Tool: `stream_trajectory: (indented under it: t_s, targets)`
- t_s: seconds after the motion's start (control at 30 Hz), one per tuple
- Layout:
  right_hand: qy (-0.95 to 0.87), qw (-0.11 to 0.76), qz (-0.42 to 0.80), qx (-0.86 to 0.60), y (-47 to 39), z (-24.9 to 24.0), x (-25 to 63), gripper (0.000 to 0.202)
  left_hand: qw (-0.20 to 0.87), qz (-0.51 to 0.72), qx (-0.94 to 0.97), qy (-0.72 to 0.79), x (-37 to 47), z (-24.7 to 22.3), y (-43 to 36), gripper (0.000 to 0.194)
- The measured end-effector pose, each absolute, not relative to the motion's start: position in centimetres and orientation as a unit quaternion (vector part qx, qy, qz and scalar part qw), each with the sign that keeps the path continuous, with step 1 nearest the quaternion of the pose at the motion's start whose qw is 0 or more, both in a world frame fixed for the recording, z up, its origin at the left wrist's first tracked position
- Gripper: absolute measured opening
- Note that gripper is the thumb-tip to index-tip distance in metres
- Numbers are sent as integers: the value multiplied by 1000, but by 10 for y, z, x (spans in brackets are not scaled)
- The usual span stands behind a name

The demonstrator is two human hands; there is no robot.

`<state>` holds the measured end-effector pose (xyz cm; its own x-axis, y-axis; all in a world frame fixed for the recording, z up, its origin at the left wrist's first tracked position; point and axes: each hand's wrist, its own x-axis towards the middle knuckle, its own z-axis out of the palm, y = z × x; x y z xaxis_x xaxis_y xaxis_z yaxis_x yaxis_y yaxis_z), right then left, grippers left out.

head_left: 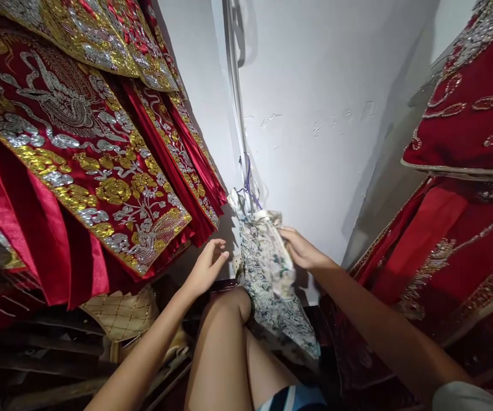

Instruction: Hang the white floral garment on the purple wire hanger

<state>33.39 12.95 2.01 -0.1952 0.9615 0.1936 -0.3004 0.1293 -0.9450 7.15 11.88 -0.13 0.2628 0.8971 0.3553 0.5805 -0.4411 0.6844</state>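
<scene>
A pale patterned garment [263,291] hangs on a purple hanger [248,174] against the wall. In front of it is a cream floral cloth [277,260], its lower part blurred by motion. My right hand [297,246] grips this cloth at its upper right edge, the fingers partly hidden behind it. To the left of the hanging garment, my left hand [212,262] is raised with fingers slightly curled and apart. It holds nothing and does not touch the garment.
Red embroidered garments with gold and silver patterns [113,188] hang at the left. More red beaded clothing [464,240] hangs at the right. A gold quilted bag [121,314] lies low at the left. My bare knees [229,337] are below the hands.
</scene>
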Motion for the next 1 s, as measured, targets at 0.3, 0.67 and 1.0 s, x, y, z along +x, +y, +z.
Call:
stream_trajectory:
  t_s: [0.3,0.67,1.0]
  targets:
    - [-549,615,402,-399,105,34,386,56,175,401,768,468,86,-10,105,37]
    - [-539,645,356,-408,80,75,395,35,58,491,728,476,86,-5,93,43]
    - [-613,524,434,-402,-12,75,397,32,-182,417,774,441,103,43,82,95]
